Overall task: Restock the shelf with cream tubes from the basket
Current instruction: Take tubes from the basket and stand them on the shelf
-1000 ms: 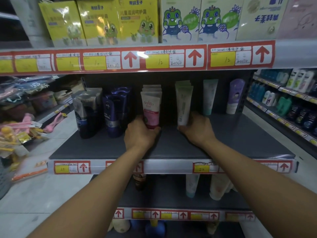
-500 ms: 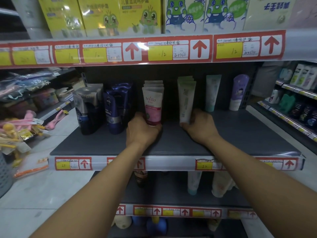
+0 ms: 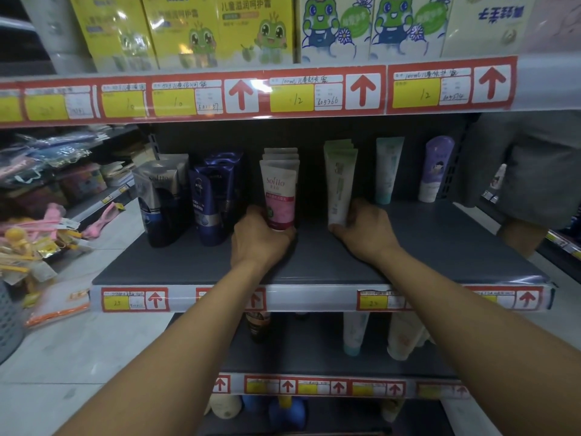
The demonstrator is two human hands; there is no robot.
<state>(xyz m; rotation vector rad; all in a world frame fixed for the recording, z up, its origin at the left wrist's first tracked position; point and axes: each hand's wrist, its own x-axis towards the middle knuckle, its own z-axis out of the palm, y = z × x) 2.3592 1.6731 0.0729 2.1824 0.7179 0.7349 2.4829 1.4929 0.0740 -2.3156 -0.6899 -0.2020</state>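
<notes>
Both forearms reached in over the front lip of the grey shelf (image 3: 314,269), hands well apart, one per tube row.

Left hand (image 3: 257,240) sat at the foot of the pink tube (image 3: 279,196). Fingers curled round its base, thumb side toward the dark blue tubes (image 3: 210,199). Tube stood upright on its cap, long axis vertical, directly ahead of and above the knuckles. More tubes of the same kind were stacked straight behind it, so the row ran front to back.

Right hand (image 3: 366,234) was at the base of the green-white tube (image 3: 339,187). Thumb lay in front of the cap, fingers wrapped the right side; looked like a light grip, though the fingertips were hidden behind the tube. That tube also stood vertical, leaning slightly left at the top, with its own row behind it.

A bare gap of shelf lay between the two rows. Each hand was nearer its own row, so no crossing needed.

My read: the next move turns on that depth axis. Both front tubes likely slide along their row line, kept upright; tipping is the risk since both are gripped low.

Further back right: a teal tube (image 3: 388,171) and a purple tube (image 3: 437,168), standing against the back panel, untouched.

Basket: grey mesh at the far left edge could be it, can't confirm.
</notes>
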